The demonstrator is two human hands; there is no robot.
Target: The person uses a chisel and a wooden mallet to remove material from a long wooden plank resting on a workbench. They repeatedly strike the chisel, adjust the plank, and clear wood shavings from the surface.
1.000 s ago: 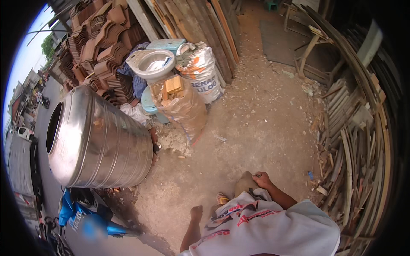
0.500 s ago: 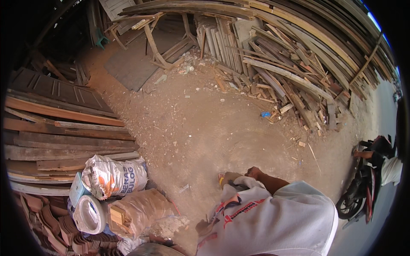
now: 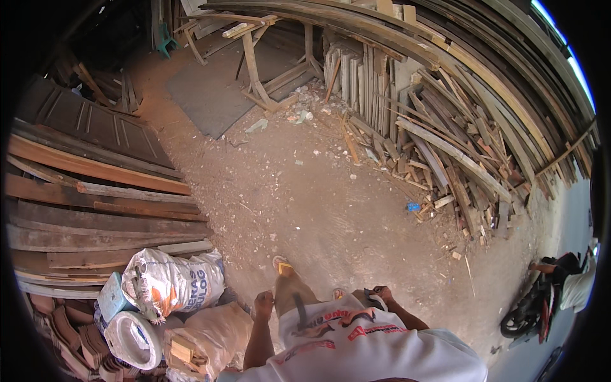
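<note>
My left hand (image 3: 264, 302) hangs beside my left thigh, its fingers curled into a loose fist with nothing visible in them. On the other side, my right hand (image 3: 382, 294) is closed next to the hem of my white printed shirt (image 3: 375, 347). Something small, dark and pale shows at its fingers, too small to make out. Below me are my legs in brownish shorts (image 3: 294, 293) and a sandalled foot (image 3: 280, 262) on the dirt ground (image 3: 305, 210).
Stacked planks (image 3: 108, 226) and a panelled door (image 3: 95, 121) lie left. Near them are a white sack (image 3: 172, 280), a plastic bag of wood offcuts (image 3: 223, 331), a ceramic basin (image 3: 118, 331) and roof tiles (image 3: 70, 331). Scrap timber (image 3: 458, 153) lines the right; a motorcycle (image 3: 534, 299) stands beyond.
My left hand and left foot have come into view. My body is turned more upright in the picture, and the surroundings have shifted slightly right and down. My right hand remains closed.
</note>
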